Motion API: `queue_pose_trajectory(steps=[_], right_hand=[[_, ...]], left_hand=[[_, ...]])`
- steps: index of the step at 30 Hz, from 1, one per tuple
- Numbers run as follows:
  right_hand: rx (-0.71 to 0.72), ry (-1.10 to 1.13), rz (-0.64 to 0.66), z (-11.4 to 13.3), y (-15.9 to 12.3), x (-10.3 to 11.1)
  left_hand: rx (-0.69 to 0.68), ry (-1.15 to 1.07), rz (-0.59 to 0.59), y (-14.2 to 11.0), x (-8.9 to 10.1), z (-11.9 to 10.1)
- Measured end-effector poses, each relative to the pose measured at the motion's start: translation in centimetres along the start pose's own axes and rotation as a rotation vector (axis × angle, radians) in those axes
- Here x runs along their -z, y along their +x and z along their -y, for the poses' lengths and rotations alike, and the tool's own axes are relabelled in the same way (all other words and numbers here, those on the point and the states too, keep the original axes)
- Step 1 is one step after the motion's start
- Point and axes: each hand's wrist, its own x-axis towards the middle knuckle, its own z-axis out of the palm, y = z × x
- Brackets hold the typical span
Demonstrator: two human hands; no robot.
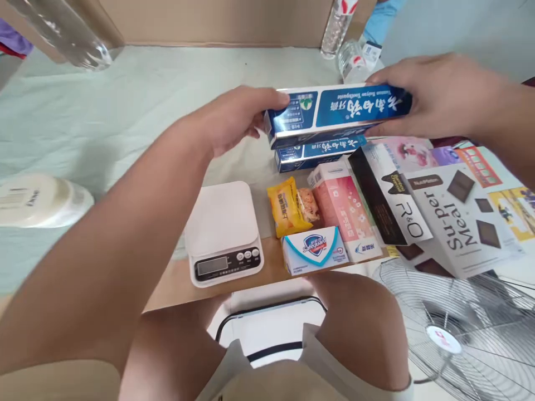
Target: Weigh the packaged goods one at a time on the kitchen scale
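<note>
My left hand [234, 118] grips the left end of a blue toothpaste box [359, 108], thumb on its upper face. Around the box's right end, my right hand [438, 97] is closed. The box is held level above a second blue toothpaste box [321, 151], which it partly covers. Nearer me is a white digital scale [223, 223] with a bare top. To its right lie a yellow snack packet [286, 207], a white Safeguard soap box [314, 250] and a pink carton [345, 209].
A black-and-white R&O box [395, 195] and a Su-per Meal box [460, 214] lie at the right. A floor fan [455, 328] stands below them. A white bottle [42, 200] lies at the left. Clear bottles [336, 30] are at the back, by a cardboard panel [217, 22].
</note>
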Motion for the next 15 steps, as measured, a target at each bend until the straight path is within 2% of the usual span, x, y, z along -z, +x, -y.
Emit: queue_pose_trajectory(steps=[2, 4, 7, 9, 12, 15], right_hand=[[-0.036, -0.232, 0.071, -2.0, 1.2, 0.4], [-0.040, -0.303, 0.080, -4.0, 2.3, 0.5], [0.056, -0.345, 0.129, -6.2, 3.9, -0.1], [0.065, -0.399, 0.177, -6.8, 4.7, -0.8], [-0.107, -0.515, 0.232, -6.5, 5.0, -1.9], [-0.272, -0.406, 0.244, -6.7, 4.5, -2.3]], left_hand=[[-0.067, 0.121, 0.020, 3.1, -0.4, 0.3], [-0.059, 0.188, 0.051, 5.8, -0.7, 1.4], [-0.020, 0.273, 0.120, 8.3, -0.8, 3.7], [0.002, 0.319, 0.169, 9.2, -1.0, 5.2], [0.094, 0.218, 0.186, 9.6, -1.2, 6.6], [0.167, 0.087, 0.160, 9.2, -1.2, 6.8]])
